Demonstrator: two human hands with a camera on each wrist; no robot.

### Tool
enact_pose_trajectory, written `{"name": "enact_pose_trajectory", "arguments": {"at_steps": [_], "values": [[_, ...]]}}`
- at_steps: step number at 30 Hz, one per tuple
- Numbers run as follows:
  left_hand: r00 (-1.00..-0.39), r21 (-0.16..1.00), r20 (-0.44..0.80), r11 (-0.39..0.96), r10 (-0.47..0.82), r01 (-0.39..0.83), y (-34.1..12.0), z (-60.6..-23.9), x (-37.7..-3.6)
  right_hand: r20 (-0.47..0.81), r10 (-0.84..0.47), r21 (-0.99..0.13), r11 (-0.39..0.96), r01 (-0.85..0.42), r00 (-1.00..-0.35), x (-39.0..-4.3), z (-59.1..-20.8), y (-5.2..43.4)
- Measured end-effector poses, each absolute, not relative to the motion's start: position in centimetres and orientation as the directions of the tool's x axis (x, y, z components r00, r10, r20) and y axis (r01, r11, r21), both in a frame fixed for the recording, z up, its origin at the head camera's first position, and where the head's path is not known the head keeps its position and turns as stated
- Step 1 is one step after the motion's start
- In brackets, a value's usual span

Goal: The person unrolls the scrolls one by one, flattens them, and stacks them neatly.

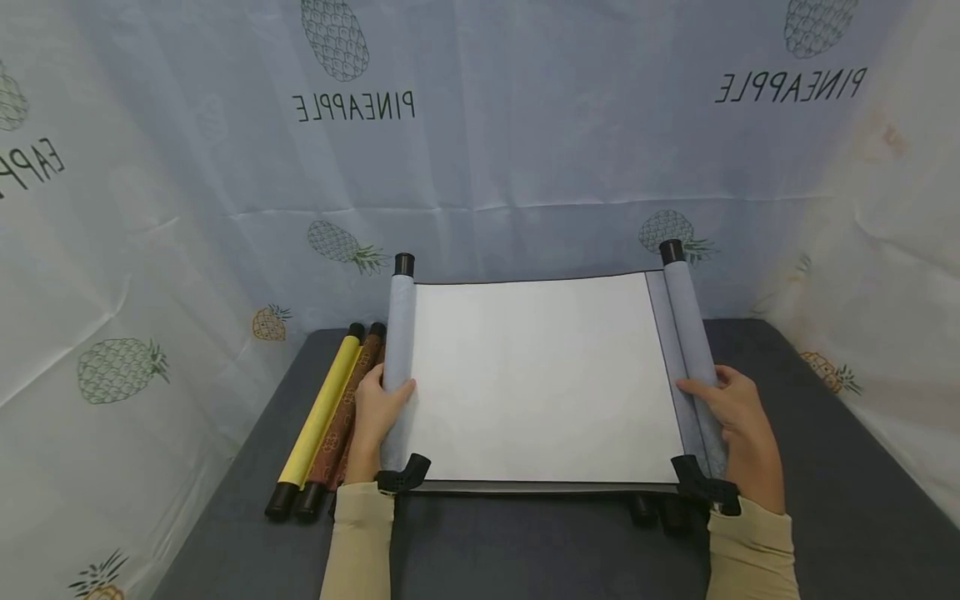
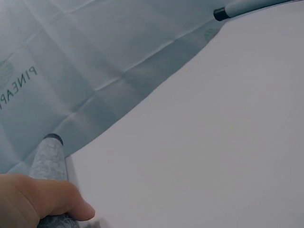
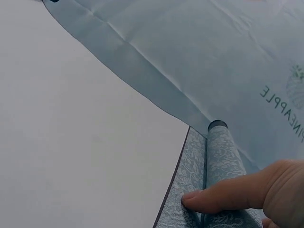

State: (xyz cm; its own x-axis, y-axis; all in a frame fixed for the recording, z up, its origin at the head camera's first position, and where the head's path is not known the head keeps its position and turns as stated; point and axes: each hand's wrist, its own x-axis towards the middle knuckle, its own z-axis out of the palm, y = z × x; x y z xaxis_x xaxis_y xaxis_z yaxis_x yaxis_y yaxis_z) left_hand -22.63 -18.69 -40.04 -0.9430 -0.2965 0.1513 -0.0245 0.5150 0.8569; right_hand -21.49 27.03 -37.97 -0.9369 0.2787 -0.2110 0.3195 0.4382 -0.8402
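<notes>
Scroll of white paper with grey patterned fabric borders (image 1: 536, 379), spread open and held tilted up above the dark grey surface (image 1: 840, 467), between two rolled ends.

Left hand (image 1: 378, 408): grips the left grey fabric-covered roller (image 1: 399, 367) near its lower end, thumb over the front onto the paper edge. In the left wrist view the thumb (image 2: 71, 202) wraps across the roller below its black end cap (image 2: 53, 138).

Right hand (image 1: 731, 412): grips the right grey fabric-covered roller (image 1: 693, 358), fingers curled over the front. The right wrist view shows a finger (image 3: 223, 195) lying across the roller and touching the patterned border strip (image 3: 190, 166).

Both rollers have black caps at the far ends.

Yellow rolled scroll with black end caps (image 1: 318, 412) and brown patterned rolled scroll (image 1: 347, 417) lie side by side, touching, on the surface just left of the left hand.

Backdrop: pale sheet printed with pineapples and lettering (image 1: 525, 150).
</notes>
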Motion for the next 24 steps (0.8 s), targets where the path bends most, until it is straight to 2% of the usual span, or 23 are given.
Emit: {"name": "enact_pose_trajectory", "arguments": {"at_steps": [10,18,24], "values": [[-0.942,0.848,0.158,0.53,-0.297,-0.025,-18.98,-40.01,-22.84,-0.218,0.289,-0.846,0.42,0.329,-0.932,-21.46,-38.0,27.4],[-0.971,0.88,0.047,0.469,-0.234,-0.07,-19.07,-40.01,-23.04,-0.227,0.311,-0.843,0.413,0.346,-0.923,-21.43,-38.1,27.59],[-0.965,0.899,0.075,0.436,-0.25,-0.043,-18.91,-40.19,-23.08,-0.24,0.332,-0.84,0.4,0.366,-0.912,-21.38,-38.09,27.69]]}}
